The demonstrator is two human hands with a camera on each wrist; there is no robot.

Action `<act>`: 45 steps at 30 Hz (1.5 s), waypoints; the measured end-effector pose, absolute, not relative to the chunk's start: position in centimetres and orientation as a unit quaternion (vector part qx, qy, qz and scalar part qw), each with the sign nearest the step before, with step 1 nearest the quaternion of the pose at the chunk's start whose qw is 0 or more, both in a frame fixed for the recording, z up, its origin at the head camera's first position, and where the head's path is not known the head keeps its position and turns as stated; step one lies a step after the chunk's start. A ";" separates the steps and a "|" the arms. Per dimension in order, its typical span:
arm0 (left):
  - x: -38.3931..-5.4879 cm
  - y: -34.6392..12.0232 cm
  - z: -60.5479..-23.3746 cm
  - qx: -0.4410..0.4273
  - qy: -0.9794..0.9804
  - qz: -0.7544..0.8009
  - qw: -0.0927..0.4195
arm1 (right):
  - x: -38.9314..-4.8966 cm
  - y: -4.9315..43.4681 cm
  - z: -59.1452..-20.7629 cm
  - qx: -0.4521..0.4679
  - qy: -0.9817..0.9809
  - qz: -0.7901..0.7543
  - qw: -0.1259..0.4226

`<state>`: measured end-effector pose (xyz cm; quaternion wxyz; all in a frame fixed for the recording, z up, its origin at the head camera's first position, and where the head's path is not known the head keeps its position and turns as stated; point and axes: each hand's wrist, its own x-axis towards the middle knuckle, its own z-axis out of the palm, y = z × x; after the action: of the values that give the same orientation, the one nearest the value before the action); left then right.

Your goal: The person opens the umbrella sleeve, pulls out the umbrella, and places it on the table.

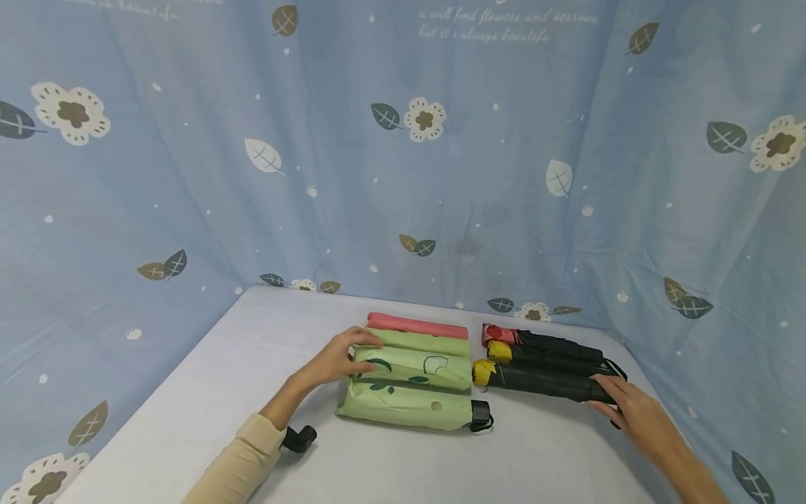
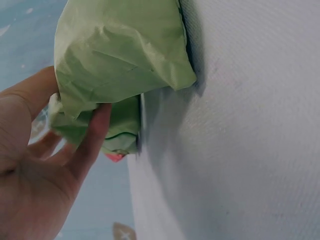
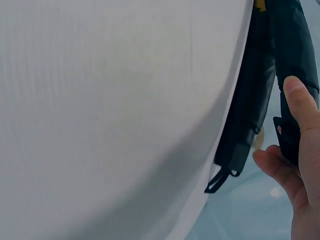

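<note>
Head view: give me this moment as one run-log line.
left hand: grips left end of green umbrella | right hand: grips right end of black umbrella | pink roll: behind green ones

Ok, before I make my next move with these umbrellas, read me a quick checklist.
1. Right hand on the front black umbrella: ok, thumb and fingers hold its right end.
2. Left hand at the middle green umbrella: ok, at its left end.
3. Left grip firm: cannot tell, green fabric hides part of the fingers in the wrist view.
4. Clear gap between those two umbrellas: not ok, their ends meet or nearly do.
5. Straps tucked in: not ok, a loop sticks out among the black umbrellas.
6. Front green umbrella's handle uncovered: ok, at its right end.
</note>
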<state>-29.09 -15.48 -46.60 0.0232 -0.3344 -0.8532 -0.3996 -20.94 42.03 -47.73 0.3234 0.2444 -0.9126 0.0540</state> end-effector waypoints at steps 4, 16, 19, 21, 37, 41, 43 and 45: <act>-28.9 -15.5 -46.2 -0.336 -0.843 -0.420 0.014 | -21.1 42.7 -47.7 0.243 -0.915 0.059 0.316; -28.6 -16.1 -46.2 -0.330 -0.839 -0.432 0.002 | -22.0 44.1 -47.3 0.176 -0.965 0.090 0.170; -28.6 -16.4 -46.2 -0.325 -0.838 -0.438 -0.012 | -22.4 44.3 -47.4 0.158 -0.975 0.092 0.130; -28.6 -16.5 -46.3 -0.321 -0.839 -0.440 -0.019 | -22.6 44.4 -47.4 0.149 -0.979 0.086 0.108; -28.4 -17.6 -46.2 -0.323 -0.845 -0.426 -0.001 | -23.0 44.3 -48.3 0.113 -0.986 0.087 0.089; -28.2 -17.7 -46.0 -0.328 -0.848 -0.416 0.003 | -22.9 44.3 -48.2 0.111 -0.986 0.086 0.095; -28.0 -17.7 -45.8 -0.329 -0.850 -0.411 0.004 | -22.9 44.3 -48.2 0.110 -0.985 0.085 0.101; -27.7 -17.8 -45.6 -0.334 -0.850 -0.407 0.006 | -22.9 44.3 -48.1 0.108 -0.985 0.087 0.102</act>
<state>-27.74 -17.77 -45.56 0.0063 -0.3337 -0.8500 -0.4075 -22.94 44.30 -48.14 0.1020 0.1078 -0.9851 0.0870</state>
